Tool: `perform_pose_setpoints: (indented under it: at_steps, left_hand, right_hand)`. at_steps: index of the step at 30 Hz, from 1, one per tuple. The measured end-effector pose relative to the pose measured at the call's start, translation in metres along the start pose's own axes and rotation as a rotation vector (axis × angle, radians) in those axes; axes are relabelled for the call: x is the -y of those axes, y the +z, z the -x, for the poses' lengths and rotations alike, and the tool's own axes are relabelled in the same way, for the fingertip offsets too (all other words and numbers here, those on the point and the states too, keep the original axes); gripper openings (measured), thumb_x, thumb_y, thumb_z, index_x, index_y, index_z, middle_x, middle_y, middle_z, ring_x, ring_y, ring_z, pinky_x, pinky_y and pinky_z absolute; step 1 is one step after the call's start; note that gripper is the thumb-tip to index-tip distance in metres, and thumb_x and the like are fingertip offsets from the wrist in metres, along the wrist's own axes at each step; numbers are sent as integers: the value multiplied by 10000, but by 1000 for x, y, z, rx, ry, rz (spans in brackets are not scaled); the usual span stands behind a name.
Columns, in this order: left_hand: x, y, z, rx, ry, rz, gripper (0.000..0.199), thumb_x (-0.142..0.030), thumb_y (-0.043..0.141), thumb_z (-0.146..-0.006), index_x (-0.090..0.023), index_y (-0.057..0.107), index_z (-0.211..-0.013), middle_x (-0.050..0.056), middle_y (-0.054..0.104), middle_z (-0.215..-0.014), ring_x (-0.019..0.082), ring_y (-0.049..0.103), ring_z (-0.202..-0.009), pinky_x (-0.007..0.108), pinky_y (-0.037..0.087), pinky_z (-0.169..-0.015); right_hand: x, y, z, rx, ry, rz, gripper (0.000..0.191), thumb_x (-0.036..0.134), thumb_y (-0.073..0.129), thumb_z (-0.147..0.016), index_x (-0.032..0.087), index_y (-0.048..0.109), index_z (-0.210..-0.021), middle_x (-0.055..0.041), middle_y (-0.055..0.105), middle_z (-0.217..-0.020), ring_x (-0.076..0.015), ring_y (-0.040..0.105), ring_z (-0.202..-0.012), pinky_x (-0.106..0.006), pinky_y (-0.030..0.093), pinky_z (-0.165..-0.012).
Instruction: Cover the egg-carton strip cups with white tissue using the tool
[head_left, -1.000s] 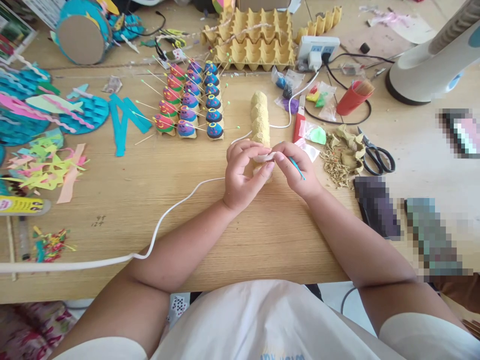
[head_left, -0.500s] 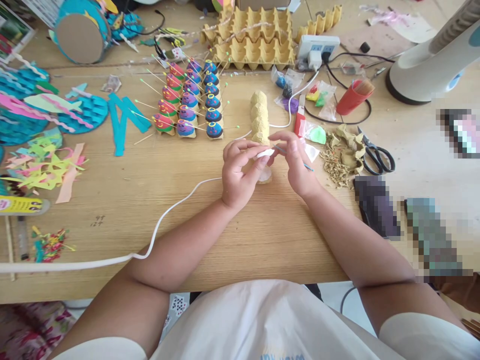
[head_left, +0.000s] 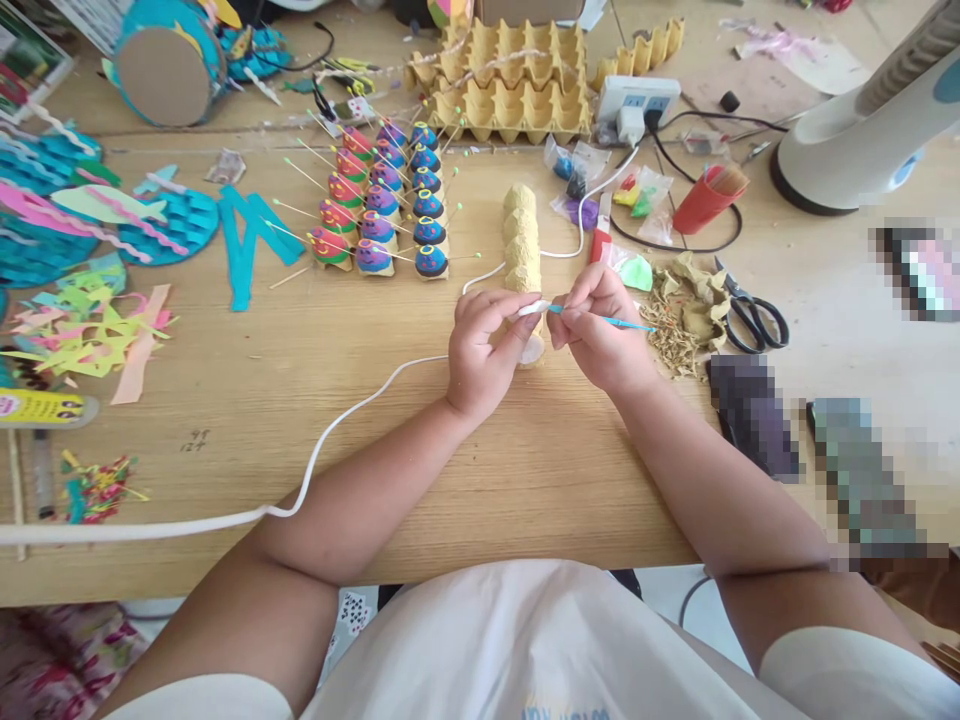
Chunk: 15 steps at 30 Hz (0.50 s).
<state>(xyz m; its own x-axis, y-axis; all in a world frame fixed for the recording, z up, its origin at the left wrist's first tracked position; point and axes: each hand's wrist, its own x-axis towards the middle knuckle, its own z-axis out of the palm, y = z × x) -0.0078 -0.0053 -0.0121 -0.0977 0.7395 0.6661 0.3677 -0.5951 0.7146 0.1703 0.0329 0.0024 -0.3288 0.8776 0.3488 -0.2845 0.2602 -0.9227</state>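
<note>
A small white piece of what looks like modelling clay [head_left: 533,308] is pinched between the thumb and fingers of my left hand [head_left: 484,350]. My right hand [head_left: 604,335] grips a thin blue modelling tool [head_left: 626,323], whose tip points left and meets the white piece. Under and behind my hands lies a strip of yellow egg carton [head_left: 522,235], with a whitish patch on its near end. Three rows of painted egg-carton caterpillars [head_left: 375,222] with pin antennae stand to the left of it.
Scissors [head_left: 754,310] lie beside carton scraps [head_left: 679,315] on the right. Small bags of coloured clay [head_left: 574,180], a red cup [head_left: 709,198] and a power strip [head_left: 637,98] sit further back. A white cable [head_left: 337,425] runs past my left arm. Paper strips [head_left: 90,325] cover the left side.
My right hand has turned and shifted slightly, and the blue tool now lies nearly level with its tip at the white piece. My left hand keeps its pinch.
</note>
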Motion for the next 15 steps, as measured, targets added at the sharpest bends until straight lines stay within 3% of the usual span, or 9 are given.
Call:
perform_pose_setpoints:
  at_steps: [10,15]
  left_hand:
    - [-2,0,-1,12,50,-21,258,-494,708,-1140,-307,868,-1218,24,860,-1097,194,770,-1088,389,561,-1083]
    - [-1,0,0,22,43,-65,314,-548,681,-1143,-308,871,-1215,28,851,-1091,199,758,-1087,396,563,-1077]
  right_hand:
    - [10,7,0,45,32,-54,460,593,868,-946,304,511,-962,119,561,-648,-127,607,-556,-293,483,-578]
    - [8,6,-1,39,51,-31,498,635,868,-928,309,494,-955,121,527,-652,-128,588,-556,-303,482,-576]
